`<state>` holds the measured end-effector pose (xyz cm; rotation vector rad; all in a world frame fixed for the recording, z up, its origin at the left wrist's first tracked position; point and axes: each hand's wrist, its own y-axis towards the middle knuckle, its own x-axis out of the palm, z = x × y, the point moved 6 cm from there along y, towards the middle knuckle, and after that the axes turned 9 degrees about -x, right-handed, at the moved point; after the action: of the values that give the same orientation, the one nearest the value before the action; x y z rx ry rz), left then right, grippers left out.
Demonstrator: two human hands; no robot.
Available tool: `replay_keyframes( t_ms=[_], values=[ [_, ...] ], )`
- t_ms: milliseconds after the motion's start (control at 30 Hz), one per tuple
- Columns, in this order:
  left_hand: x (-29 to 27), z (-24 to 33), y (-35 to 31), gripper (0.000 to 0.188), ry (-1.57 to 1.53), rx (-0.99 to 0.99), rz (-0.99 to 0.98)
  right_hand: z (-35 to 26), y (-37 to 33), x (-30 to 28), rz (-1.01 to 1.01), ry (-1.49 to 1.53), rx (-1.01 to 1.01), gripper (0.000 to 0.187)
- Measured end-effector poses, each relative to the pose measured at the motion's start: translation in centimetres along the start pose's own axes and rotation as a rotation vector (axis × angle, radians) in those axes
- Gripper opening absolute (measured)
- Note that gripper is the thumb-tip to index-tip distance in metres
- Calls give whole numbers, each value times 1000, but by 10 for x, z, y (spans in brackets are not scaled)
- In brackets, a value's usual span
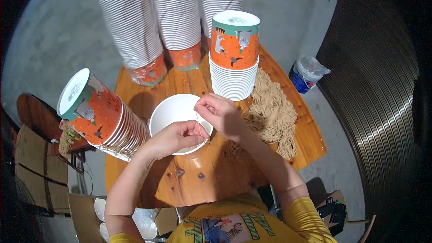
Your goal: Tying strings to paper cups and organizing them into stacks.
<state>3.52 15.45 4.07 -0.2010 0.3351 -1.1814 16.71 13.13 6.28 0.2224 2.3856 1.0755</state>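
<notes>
A white paper bowl (173, 110) stands open side up near the middle of the wooden table (202, 180). My left hand (180, 137) rests on the bowl's near rim, fingers pinched on a thin tan string (198, 123). My right hand (220, 114) hovers over the bowl's right rim and pinches the same string higher up. The string runs taut between both hands. A heap of tan strings (272, 114) lies on the table just right of my right hand.
A stack of orange-and-teal printed bowls (234, 58) stands upside down behind my right hand. Another such stack (101, 114) lies tipped on the left. Three plastic-wrapped bowl stacks (175, 18) stand at the back. A blue-and-white bucket (306, 76) sits on the floor, right. Cardboard boxes (31, 166) are left.
</notes>
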Motion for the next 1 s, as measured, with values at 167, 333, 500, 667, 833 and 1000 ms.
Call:
replay_keyframes(
  t_ms=[167,333,500,667,833,1000],
  values=[
    [-6,-5,-1,11,-126,-91,35,11,-18,-5,69,77,277,10],
    [-9,-9,2,11,-212,-96,60,9,-61,-11,97,221,231,9],
    [-6,-5,6,11,-232,-104,62,-23,-68,1,35,72,199,6],
    [-4,-7,12,10,-223,-107,40,-28,-71,2,-11,-162,115,4],
    [-3,-7,12,10,-231,-110,33,-31,-73,1,-45,-12,629,6],
    [-2,-5,13,11,-236,-114,25,-33,-76,-3,192,-129,256,9]
  ],
)
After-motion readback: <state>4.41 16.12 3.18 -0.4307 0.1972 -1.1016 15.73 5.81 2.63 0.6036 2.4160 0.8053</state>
